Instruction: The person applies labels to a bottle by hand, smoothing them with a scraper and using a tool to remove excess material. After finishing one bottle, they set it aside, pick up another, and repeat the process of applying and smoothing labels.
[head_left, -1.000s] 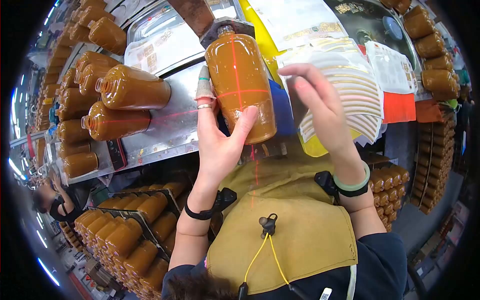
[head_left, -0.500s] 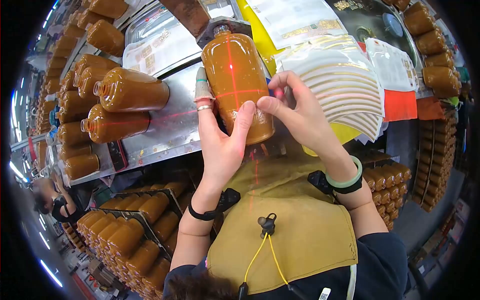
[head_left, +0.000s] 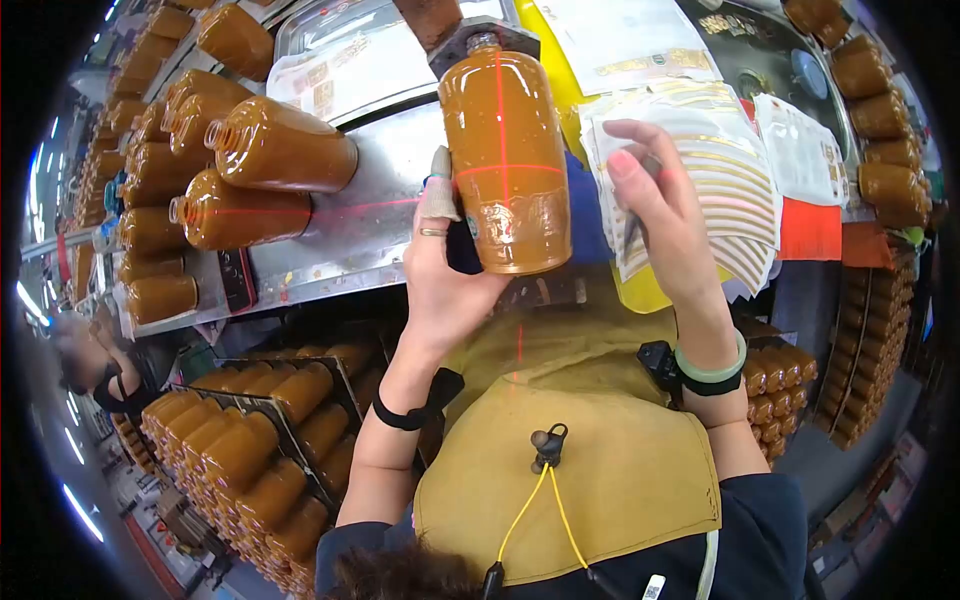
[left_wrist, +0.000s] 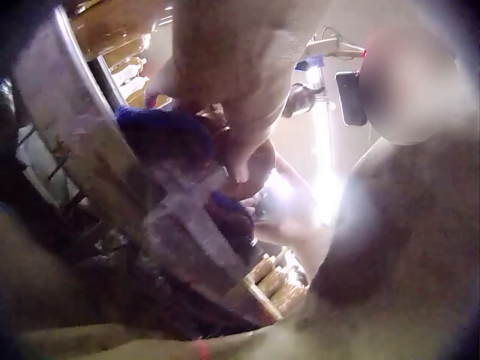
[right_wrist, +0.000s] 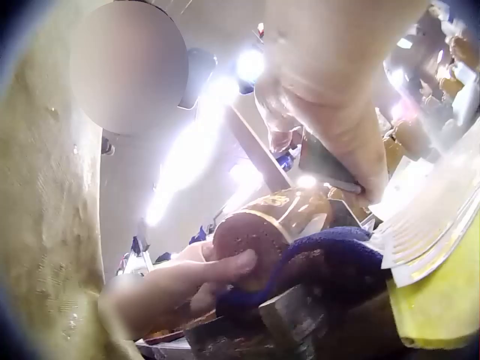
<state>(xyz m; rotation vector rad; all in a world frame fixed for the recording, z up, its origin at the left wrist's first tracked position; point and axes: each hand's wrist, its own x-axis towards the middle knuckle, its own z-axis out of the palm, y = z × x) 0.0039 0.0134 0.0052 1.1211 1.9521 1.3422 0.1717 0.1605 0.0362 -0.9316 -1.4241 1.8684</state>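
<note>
Left grip (head_left: 450,290) holds the bottle (head_left: 508,165), right hand (head_left: 675,225) now drawn away.

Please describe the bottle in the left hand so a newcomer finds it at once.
Start at the metal bench, with fanned white sheets at its right. Left of them, a brown bottle, neck at a metal bracket, is gripped by the left hand. Unlike the bottles further left, it shows two crossing red lines.

White lights (right_wrist: 184,157) flare in hazy wrist views.
</note>
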